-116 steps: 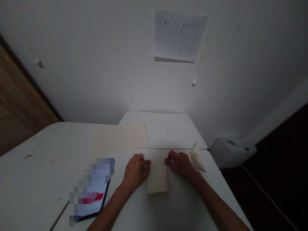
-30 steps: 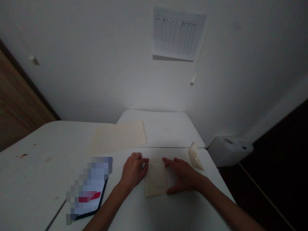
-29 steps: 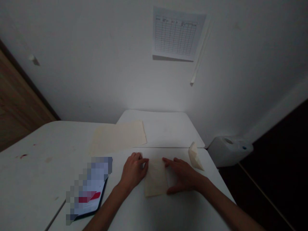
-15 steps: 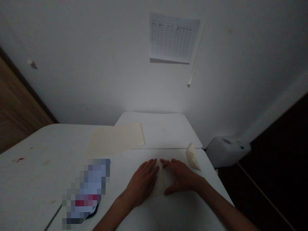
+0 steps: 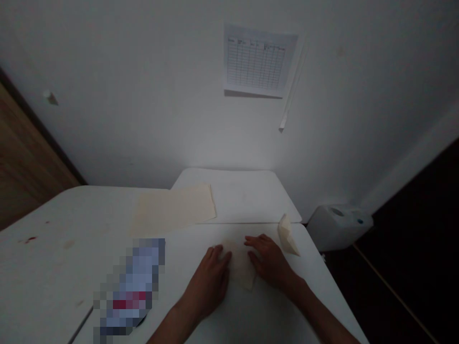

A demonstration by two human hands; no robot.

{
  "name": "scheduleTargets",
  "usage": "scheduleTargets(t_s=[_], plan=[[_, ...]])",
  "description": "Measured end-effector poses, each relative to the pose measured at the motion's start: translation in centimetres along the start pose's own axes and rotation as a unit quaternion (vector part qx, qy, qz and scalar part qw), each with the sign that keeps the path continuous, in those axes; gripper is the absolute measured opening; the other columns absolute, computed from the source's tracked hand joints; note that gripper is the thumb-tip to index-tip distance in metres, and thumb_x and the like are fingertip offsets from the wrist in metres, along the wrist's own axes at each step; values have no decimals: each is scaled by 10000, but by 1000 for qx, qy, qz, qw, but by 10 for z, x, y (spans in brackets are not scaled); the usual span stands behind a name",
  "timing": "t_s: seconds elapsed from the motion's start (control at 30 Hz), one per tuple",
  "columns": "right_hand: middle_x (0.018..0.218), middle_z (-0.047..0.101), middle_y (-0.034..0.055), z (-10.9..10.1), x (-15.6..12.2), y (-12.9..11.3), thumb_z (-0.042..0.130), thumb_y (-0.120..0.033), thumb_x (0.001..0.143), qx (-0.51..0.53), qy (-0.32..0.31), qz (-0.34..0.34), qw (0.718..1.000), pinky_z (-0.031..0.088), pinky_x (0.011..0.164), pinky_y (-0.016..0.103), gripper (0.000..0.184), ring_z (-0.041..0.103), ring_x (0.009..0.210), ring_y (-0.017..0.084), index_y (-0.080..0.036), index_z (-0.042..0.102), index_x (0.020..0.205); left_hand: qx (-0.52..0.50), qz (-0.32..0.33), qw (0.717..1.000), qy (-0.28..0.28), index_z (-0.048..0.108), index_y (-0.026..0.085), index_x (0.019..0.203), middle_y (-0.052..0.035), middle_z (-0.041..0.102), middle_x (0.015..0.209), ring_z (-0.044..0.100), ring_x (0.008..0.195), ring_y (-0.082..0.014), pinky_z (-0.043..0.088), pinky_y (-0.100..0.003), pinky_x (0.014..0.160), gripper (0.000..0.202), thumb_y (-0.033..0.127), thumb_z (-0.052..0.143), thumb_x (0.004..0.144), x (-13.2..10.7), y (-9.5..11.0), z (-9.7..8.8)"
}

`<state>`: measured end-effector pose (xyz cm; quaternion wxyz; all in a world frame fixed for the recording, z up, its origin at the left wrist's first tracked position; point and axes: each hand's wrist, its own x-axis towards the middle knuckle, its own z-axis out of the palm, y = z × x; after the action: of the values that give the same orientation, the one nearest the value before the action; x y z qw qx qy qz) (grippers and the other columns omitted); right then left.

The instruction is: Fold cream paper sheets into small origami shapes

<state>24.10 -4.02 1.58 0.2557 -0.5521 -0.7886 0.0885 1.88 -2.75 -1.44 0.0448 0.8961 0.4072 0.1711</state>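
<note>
A small pale sheet of paper (image 5: 242,272) lies on the white table between my hands. My left hand (image 5: 210,277) rests along its left side, with the fingertips and thumb touching the edge. From the right, my right hand (image 5: 268,260) reaches over the sheet's upper right part, its fingers stretched forward and thumb apart. Both palms face down, and the hands cover part of the sheet's borders. Just beyond my right hand stands a folded cream paper piece (image 5: 288,235) with a pointed end.
Larger cream sheets (image 5: 175,208) lie at the back left, overlapping a white board (image 5: 244,191) against the wall. A blurred-out bluish object (image 5: 136,282) is on the left. A printed chart (image 5: 256,62) hangs on the wall. A white plastic container (image 5: 339,229) stands beyond the table's right edge.
The small sheet has turned, its near edge now slanting. My left hand has slid back to the left, and my right hand has shifted slightly, its thumb moving forward.
</note>
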Motion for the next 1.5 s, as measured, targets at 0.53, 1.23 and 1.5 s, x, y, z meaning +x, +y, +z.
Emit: scheduleTargets(t_s=[0.53,1.23,1.5], plan=[[1396,517,63,29,-3,-11,415,-18,796,-37,-57,-54,996,302,1140,346,548,412,1318,187,-134,545,1315,7,48,999,17,568,187,1254,-96,554,1359,499,1241,-289,427,-492,1002,340,200,454,933,5,-20,1],[1558,192,91,33,-15,-30,291,-327,1005,-80,-117,9,990,186,1181,427,529,169,1438,204,-126,245,1492,-1,0,1000,8,580,236,1245,-31,540,1386,407,1331,-279,374,-472,1038,364,334,536,896,3,-18,-4],[1555,188,93,26,-21,-15,267,-369,1009,-104,-111,29,988,194,1170,472,549,174,1437,224,-123,222,1498,-19,4,999,29,593,247,1228,-46,559,1365,422,1320,-291,391,-493,1019,346,353,537,904,3,-19,-4]])
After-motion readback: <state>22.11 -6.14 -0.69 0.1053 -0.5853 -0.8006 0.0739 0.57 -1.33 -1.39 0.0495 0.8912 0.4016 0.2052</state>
